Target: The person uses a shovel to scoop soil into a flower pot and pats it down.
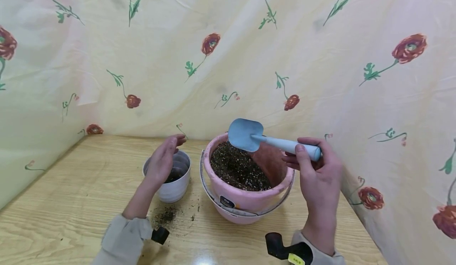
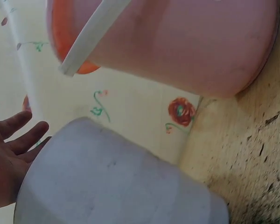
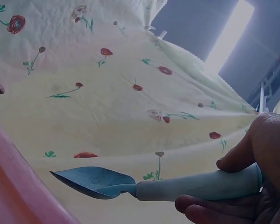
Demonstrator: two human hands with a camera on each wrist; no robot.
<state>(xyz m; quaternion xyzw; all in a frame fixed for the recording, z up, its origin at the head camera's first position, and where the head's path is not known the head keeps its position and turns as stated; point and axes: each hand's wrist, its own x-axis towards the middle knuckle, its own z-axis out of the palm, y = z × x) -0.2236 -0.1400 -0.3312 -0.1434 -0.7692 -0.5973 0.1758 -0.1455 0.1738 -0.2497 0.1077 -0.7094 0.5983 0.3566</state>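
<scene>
My right hand [image 1: 318, 174] holds a light blue garden trowel [image 1: 246, 134] by the end of its pale handle, thumb on top and fingers beneath. The trowel's blade hovers over the rim of a pink bucket [image 1: 246, 195] partly filled with dark, speckled soil [image 1: 235, 166]. In the right wrist view, the trowel [image 3: 95, 181] lies nearly level beside the bucket's pink edge. My left hand [image 1: 163, 162] is raised at a white pot [image 1: 174, 187], fingers extended and grasping nothing. A little dark soil shows inside the pot. In the left wrist view, the pot [image 2: 112, 177] partly hides that hand [image 2: 11, 158].
Spilled soil [image 1: 167, 216] lies on the wooden table [image 1: 89, 189] in front of the pot. The bucket's handle [image 1: 228, 209] hangs down across its front. A flower-patterned cloth [image 1: 160, 59] encloses the back and sides.
</scene>
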